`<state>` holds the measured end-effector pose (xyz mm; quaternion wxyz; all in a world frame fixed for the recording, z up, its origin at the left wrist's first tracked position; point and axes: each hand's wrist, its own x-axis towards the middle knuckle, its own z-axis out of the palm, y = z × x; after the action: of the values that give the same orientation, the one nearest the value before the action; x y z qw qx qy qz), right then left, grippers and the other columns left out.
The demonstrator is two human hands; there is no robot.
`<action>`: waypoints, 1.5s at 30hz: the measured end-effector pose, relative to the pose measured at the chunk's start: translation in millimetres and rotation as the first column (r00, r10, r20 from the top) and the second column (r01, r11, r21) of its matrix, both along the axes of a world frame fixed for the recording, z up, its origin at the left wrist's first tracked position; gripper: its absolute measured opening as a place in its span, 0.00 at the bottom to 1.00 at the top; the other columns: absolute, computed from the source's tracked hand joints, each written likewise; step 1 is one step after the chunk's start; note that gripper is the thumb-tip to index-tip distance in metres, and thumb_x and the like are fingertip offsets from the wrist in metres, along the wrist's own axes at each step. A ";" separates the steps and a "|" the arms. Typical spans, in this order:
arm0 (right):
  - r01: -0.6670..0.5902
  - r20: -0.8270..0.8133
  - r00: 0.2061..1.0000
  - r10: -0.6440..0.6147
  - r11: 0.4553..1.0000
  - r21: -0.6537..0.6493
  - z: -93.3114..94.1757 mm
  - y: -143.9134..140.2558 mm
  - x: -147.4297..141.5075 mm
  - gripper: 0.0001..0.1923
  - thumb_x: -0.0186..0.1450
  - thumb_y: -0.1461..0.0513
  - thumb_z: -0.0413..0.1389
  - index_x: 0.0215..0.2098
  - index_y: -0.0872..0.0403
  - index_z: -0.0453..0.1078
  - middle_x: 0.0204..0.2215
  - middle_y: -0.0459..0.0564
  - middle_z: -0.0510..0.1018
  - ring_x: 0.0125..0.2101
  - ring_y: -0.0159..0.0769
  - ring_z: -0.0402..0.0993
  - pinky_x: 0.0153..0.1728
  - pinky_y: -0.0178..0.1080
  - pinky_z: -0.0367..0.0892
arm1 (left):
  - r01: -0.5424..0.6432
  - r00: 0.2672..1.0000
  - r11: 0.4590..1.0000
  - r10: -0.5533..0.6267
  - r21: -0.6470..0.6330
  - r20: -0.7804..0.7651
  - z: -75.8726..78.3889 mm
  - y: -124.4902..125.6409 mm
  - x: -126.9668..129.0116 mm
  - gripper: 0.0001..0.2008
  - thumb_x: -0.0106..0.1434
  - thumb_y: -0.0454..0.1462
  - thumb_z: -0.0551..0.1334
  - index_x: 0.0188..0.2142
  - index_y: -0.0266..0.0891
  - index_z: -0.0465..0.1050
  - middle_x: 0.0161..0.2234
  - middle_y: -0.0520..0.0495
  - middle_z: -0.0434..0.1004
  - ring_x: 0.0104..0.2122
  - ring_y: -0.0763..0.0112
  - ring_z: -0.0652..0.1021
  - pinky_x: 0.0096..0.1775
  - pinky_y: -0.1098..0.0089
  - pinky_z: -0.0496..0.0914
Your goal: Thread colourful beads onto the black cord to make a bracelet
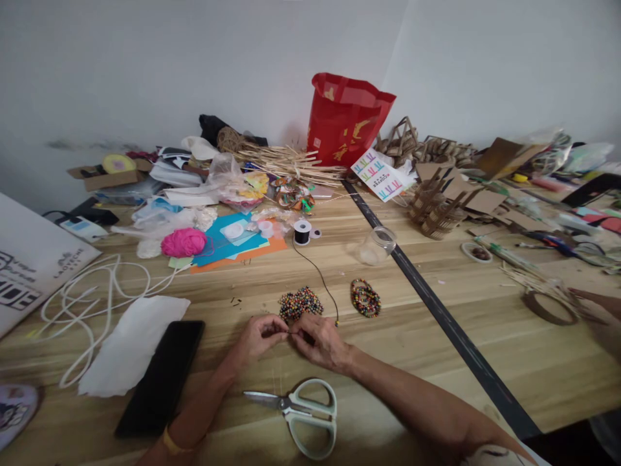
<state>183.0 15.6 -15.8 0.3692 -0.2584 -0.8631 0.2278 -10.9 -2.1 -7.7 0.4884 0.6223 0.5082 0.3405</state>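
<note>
My left hand (263, 336) and my right hand (323, 342) meet fingertip to fingertip, both closed in a pinch. A short bit of thin dark strand shows between them and looks like the black cord (317, 268). That cord runs from a small spool (301, 233) to beside my right hand, where a few beads show on it. Just beyond my fingers lies a pile of multicoloured beads (301, 303). To its right are coiled beaded bracelets (365, 298). Nearer to me, scissors (303, 414) with pale handles lie with their blades pointing left.
A black phone (162, 378) and white paper (138, 343) lie left, beside white cable (85, 323). A clear jar (377, 246) stands near the dark strip (451, 323). Pink yarn (183, 242), a red bag (347, 120) and small baskets (436, 210) sit farther back. Another person's hand (596, 301) is at right.
</note>
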 end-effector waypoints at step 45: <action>0.010 0.001 1.000 -0.010 1.000 0.018 0.5 -0.1 -0.2 0.04 0.64 0.66 0.51 0.31 0.54 0.66 0.24 0.47 0.72 0.24 0.31 0.68 0.25 0.31 0.60 | 0.001 0.999 1.000 -0.001 0.018 -0.032 -0.1 -0.4 0.8 0.04 0.53 0.35 0.63 0.27 0.35 0.74 0.25 0.48 0.76 0.27 0.68 0.75 0.31 0.71 0.68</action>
<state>182.8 15.5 -15.2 0.3721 -0.2598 -0.8640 0.2180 -10.2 -2.5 -7.7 0.4750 0.6322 0.5125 0.3347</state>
